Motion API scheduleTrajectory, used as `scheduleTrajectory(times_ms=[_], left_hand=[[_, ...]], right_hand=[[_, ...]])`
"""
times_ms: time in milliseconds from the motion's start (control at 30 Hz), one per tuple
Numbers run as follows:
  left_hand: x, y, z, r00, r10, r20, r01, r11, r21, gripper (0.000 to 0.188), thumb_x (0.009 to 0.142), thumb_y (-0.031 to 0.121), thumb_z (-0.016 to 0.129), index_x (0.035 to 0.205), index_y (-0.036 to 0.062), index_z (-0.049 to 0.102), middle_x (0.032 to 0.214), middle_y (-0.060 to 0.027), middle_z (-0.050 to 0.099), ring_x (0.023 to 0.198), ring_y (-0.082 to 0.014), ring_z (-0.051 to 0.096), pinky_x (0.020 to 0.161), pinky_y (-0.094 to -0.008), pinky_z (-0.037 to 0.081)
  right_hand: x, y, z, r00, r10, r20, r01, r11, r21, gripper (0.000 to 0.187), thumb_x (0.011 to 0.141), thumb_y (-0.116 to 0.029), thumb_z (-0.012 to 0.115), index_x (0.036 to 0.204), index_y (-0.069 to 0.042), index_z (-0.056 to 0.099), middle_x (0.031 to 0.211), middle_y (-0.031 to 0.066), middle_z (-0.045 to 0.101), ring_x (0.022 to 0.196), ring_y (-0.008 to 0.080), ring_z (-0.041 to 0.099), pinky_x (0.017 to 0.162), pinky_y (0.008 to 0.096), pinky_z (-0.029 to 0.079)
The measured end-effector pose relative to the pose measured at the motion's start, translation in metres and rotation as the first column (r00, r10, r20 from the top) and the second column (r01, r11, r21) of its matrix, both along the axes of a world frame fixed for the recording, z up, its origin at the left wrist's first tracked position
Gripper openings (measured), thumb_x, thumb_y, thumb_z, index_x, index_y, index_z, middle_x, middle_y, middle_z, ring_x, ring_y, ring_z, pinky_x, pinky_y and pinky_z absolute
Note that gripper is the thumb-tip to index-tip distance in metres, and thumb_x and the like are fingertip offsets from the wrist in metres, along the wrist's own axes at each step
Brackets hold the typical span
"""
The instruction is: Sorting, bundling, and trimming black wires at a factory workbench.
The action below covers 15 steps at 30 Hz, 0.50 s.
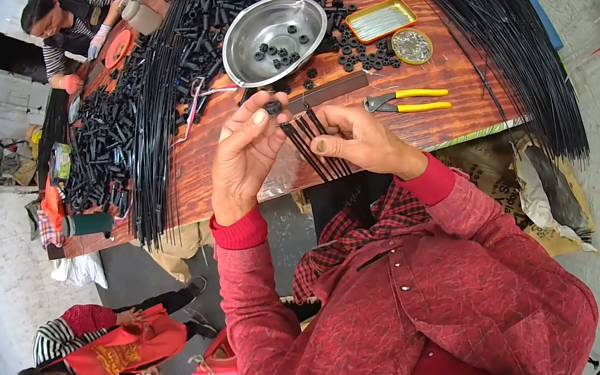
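Observation:
My left hand [236, 150] is raised over the table's near edge, pinching a small black ring-shaped part [273, 108] between thumb and fingers. Close beside it, my right hand [360, 141] grips a fan of several thin black rods [308, 155], thumb pressed across them. The rods' upper ends come near my left fingers; whether they touch is hard to tell. Beyond my hands, a steel bowl [240, 47] holds some loose black ring parts [283, 55]. To the right of my right hand lie cutting pliers [413, 100] with yellow handles.
Long black rods hang over the table [457, 120] at right [526, 59] and left [157, 148]. Black tubular parts [94, 135] are heaped at left. A yellow tray [410, 6] of thin pins and a round dish [429, 44] stand beyond the pliers. Two other people [74, 22] are at left.

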<state>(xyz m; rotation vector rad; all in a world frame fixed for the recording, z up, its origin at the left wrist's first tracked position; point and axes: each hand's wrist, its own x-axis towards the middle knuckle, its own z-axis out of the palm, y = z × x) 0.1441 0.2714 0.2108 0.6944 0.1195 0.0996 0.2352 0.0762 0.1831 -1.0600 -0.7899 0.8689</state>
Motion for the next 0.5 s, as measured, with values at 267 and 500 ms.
scheduleTrajectory(times_ms=[267,500], left_hand=[[-0.005,-0.004,0.008,0.999,0.033,0.011,-0.033,0.998,0.058,0.029,0.09,0.003,0.063,0.118,-0.0045,0.062,0.117,-0.0183,0.065,0.097,-0.0218,0.065,0.089,-0.0317,0.054],[-0.005,-0.005,0.011,0.999,0.021,0.033,-0.026,0.986,0.166,0.029,0.091,0.005,0.064,0.117,-0.0074,0.062,0.113,-0.0163,0.066,0.096,-0.0207,0.063,0.089,-0.0313,0.053]], right_hand=[[-0.005,-0.001,0.014,0.999,0.026,-0.026,-0.026,1.0,-0.01,0.035,0.094,-0.03,0.066,0.109,0.0,0.057,0.087,-0.0021,0.055,0.078,0.0054,0.049,0.067,0.0235,0.042],[-0.004,0.003,0.003,0.999,0.007,0.04,-0.008,1.0,0.014,0.031,0.094,-0.028,0.067,0.104,-0.001,0.057,0.083,-0.0039,0.051,0.074,0.0046,0.045,0.062,0.023,0.038]])
